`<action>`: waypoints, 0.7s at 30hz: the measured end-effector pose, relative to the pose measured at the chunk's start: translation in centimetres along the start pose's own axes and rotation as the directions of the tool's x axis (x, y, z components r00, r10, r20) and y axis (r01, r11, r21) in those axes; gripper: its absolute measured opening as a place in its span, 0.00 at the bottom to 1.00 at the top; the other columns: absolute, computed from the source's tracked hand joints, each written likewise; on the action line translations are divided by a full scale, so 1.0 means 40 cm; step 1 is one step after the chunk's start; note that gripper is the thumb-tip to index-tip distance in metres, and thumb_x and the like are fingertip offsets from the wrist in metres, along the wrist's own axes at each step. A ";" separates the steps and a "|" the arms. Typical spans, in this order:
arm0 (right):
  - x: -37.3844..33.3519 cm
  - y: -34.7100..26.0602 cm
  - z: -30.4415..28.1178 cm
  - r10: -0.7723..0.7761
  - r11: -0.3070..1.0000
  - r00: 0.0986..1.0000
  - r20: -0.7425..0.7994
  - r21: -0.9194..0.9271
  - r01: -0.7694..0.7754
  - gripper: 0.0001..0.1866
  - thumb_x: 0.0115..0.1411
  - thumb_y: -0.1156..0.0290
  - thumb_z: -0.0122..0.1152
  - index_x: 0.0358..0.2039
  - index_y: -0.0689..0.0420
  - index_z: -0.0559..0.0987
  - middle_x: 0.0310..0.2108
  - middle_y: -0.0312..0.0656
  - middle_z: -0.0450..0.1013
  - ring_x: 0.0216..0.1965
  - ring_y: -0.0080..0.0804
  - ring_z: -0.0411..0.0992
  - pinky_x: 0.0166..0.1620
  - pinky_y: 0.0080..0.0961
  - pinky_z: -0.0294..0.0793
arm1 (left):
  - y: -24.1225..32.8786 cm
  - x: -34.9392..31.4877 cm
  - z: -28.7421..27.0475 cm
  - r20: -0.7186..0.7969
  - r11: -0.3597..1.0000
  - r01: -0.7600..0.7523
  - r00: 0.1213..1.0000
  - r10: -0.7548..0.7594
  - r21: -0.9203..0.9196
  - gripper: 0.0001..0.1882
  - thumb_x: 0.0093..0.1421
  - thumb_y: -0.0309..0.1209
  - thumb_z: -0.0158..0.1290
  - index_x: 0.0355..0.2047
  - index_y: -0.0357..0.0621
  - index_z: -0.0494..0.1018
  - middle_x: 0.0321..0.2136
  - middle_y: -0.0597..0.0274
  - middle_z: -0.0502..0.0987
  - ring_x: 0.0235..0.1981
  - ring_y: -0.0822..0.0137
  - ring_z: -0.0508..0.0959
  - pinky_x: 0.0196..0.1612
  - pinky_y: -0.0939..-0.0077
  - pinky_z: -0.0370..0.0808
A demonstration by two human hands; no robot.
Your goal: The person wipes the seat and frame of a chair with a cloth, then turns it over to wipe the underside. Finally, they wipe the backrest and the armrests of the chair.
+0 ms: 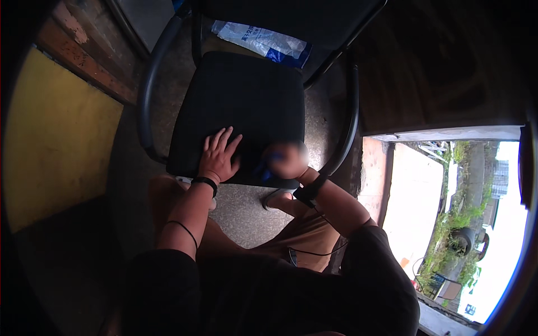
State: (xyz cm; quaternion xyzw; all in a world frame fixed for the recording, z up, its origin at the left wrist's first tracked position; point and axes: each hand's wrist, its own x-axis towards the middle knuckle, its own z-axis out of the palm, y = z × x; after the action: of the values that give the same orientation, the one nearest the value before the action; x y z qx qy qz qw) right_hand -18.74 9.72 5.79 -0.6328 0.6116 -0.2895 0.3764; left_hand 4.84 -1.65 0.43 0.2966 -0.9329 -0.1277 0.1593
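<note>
On black seat (241,95) | right hand (288,161): blurred blue item (261,170) | direction, axis unclear

Dim indoors, daylight from the opening (445,224) at right — blown out white in patches. Right hand (287,161) blurred, left hand (220,157) sharper. Fisheye bends straight edges — corners go black.

We see a line of dark blue printed characters (253,35) across the white part of a crumpled white-and-blue plastic bag (263,45); we can read nothing elsewhere.
</note>
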 end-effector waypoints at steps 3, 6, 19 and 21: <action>0.134 0.017 -0.060 0.303 0.938 0.786 -0.539 0.314 -0.146 0.16 0.55 0.68 0.61 0.42 0.62 0.82 0.32 0.41 0.80 0.36 0.27 0.77 0.44 0.26 0.76 | -0.009 -0.016 0.002 0.009 1.000 0.015 1.000 -0.015 -0.004 0.32 0.59 0.44 0.53 0.64 0.56 0.68 0.69 0.55 0.60 0.70 0.56 0.59 0.68 0.49 0.55; 0.351 0.088 -0.155 0.275 0.952 0.517 -0.811 0.304 -0.028 0.18 0.58 0.66 0.61 0.46 0.65 0.81 0.32 0.44 0.80 0.35 0.31 0.78 0.43 0.27 0.76 | -0.026 -0.036 -0.006 0.034 0.999 0.037 0.999 -0.037 0.010 0.32 0.59 0.44 0.53 0.65 0.56 0.67 0.69 0.55 0.59 0.70 0.56 0.59 0.68 0.49 0.56; 0.529 0.231 -0.211 0.090 0.853 0.805 -0.586 -0.371 -0.366 0.24 0.54 0.60 0.67 0.51 0.50 0.81 0.50 0.49 0.79 0.52 0.50 0.76 0.56 0.40 0.75 | -0.016 -0.014 0.002 0.002 0.999 -0.006 1.000 0.006 -0.035 0.32 0.58 0.41 0.55 0.64 0.54 0.67 0.68 0.53 0.61 0.67 0.53 0.62 0.66 0.48 0.59; 0.472 0.221 -0.200 0.059 0.867 0.828 -0.557 -0.383 -0.320 0.22 0.53 0.62 0.67 0.49 0.50 0.81 0.48 0.48 0.79 0.50 0.49 0.77 0.54 0.39 0.75 | -0.011 -0.005 0.001 -0.012 0.999 -0.017 1.000 0.017 -0.050 0.32 0.58 0.41 0.55 0.64 0.54 0.67 0.68 0.53 0.62 0.67 0.53 0.62 0.66 0.48 0.58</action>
State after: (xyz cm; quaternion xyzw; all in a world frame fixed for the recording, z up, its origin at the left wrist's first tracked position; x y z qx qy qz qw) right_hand -28.67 -9.71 1.06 -0.5333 0.8032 -0.2585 0.0600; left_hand 5.20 -1.87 0.21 0.2853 -0.9310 -0.1482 0.1730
